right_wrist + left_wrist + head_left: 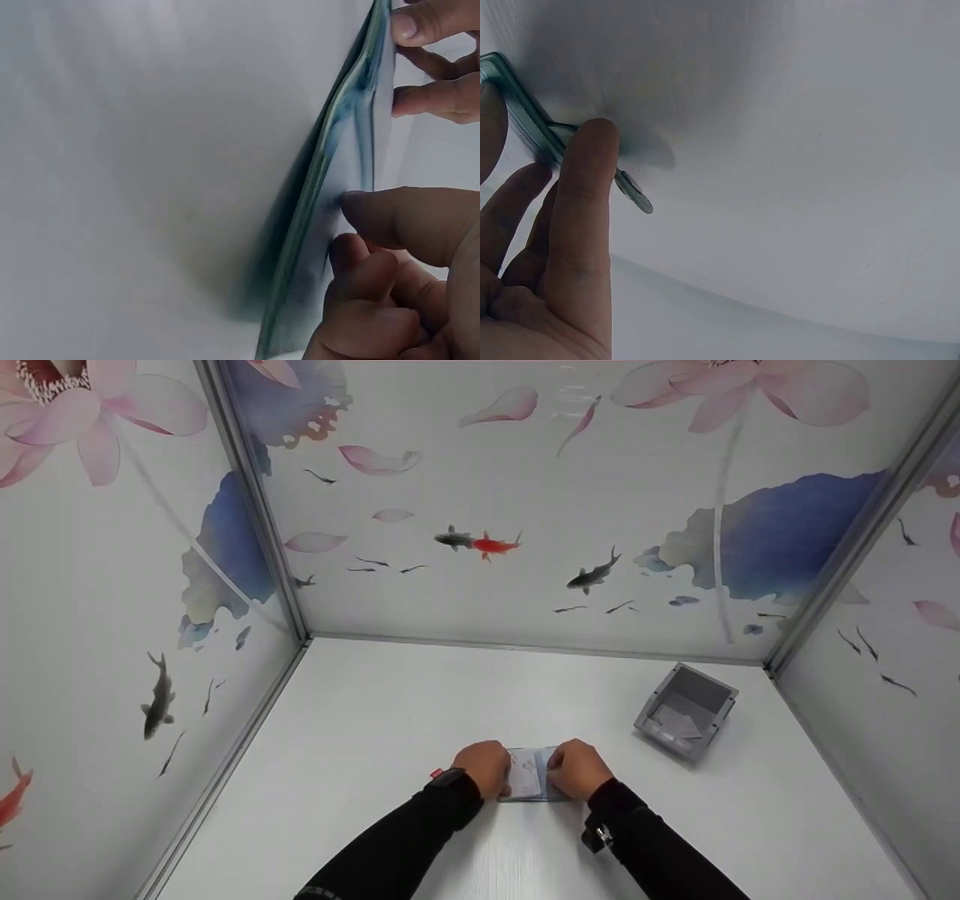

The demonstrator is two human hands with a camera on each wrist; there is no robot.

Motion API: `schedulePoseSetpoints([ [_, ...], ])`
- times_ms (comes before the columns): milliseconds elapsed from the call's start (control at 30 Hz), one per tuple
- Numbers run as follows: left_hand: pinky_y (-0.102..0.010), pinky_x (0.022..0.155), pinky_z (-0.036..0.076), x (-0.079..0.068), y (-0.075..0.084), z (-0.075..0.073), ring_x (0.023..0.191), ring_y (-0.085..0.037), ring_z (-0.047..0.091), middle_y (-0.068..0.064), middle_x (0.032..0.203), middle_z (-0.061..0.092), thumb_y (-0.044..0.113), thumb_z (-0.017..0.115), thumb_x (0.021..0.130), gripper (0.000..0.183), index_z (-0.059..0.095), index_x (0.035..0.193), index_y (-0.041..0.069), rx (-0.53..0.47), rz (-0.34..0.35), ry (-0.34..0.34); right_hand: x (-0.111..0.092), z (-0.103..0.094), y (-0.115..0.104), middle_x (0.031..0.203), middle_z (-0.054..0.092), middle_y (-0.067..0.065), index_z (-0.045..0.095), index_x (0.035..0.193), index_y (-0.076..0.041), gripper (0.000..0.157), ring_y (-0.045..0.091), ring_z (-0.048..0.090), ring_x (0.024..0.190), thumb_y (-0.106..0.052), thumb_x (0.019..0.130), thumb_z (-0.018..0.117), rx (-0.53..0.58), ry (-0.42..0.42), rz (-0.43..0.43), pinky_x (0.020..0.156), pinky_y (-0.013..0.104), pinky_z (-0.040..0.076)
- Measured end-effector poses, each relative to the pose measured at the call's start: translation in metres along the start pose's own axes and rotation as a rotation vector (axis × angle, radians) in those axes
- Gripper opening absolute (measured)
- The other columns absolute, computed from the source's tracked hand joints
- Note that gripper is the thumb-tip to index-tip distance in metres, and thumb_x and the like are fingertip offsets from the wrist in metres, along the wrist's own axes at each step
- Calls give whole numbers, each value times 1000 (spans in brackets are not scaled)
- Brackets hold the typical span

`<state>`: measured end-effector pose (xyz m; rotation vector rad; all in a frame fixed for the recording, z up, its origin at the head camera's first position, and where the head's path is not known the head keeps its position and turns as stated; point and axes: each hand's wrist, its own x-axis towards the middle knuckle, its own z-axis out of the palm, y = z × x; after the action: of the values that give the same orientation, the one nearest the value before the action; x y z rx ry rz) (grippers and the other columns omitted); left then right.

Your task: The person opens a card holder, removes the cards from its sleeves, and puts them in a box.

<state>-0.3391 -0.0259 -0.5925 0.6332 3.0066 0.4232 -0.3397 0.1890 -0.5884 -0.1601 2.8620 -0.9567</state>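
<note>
Spread between my two hands, low over the white table, is a small blue-green card holder [550, 789]. A pale card with a pinkish print [523, 772] shows on its left side. My left hand [484, 769] grips the left edge; in the left wrist view its fingers lie along the layered teal edge [526, 112], and a short tab with a round snap [634, 192] sticks out past them. My right hand [579, 769] is at the right half. In the right wrist view its thumb [405, 217] and curled fingers pinch at the inner side of the holder [349, 157].
A grey open bin [686, 712] stands on the table at the back right, with pale flat pieces [677, 722] inside. White panels printed with lotus flowers and fish [480, 510] wall the table at the back and on both sides.
</note>
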Motion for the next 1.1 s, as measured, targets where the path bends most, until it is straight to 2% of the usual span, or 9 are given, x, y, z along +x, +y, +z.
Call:
schedulePoseSetpoints([
  [167,-30,67,51,-1,-2,1,69,-11,48,1,81,69,17,103,82,25,80,78,11,20,19,16,3,3,-4,68,68,-4,83,81,-3,20,10,56,58,-8,97,71,154,-104,59,54,23,45],
  [233,-30,68,51,-2,-1,-1,69,-11,48,1,81,70,17,103,82,24,81,80,10,22,21,19,3,2,-6,63,69,-2,83,80,-2,23,9,56,54,-11,98,71,201,-143,67,51,22,45],
  [400,-31,68,53,-6,2,-8,68,-12,50,-1,81,71,20,103,84,24,81,83,9,58,51,27,0,-3,-12,68,76,5,85,87,1,21,10,60,54,-13,100,74,279,-196,97,52,23,49],
  [600,-32,70,55,-2,0,-4,69,-13,51,-2,82,74,19,102,85,22,83,86,8,60,37,24,0,1,-12,65,70,1,84,94,1,17,10,60,56,-11,101,74,318,-185,97,52,22,48],
  [733,-32,71,57,-1,-1,-3,70,-12,53,-3,83,77,20,102,86,21,85,89,7,50,37,23,2,6,-12,63,66,-1,82,90,1,14,11,58,56,-7,98,73,355,-177,84,52,22,45],
  [900,-31,68,53,-5,1,-8,68,-11,51,-2,78,75,19,103,84,23,83,83,7,19,40,20,1,8,-13,70,71,2,79,92,-1,5,12,63,61,-5,93,77,341,-169,87,54,24,48],
  [1100,-32,67,55,0,0,-1,67,-11,51,-3,79,75,22,105,82,26,83,83,7,38,21,21,2,7,-10,67,72,3,78,95,-1,5,12,64,57,-3,91,79,341,-195,85,54,25,50],
])
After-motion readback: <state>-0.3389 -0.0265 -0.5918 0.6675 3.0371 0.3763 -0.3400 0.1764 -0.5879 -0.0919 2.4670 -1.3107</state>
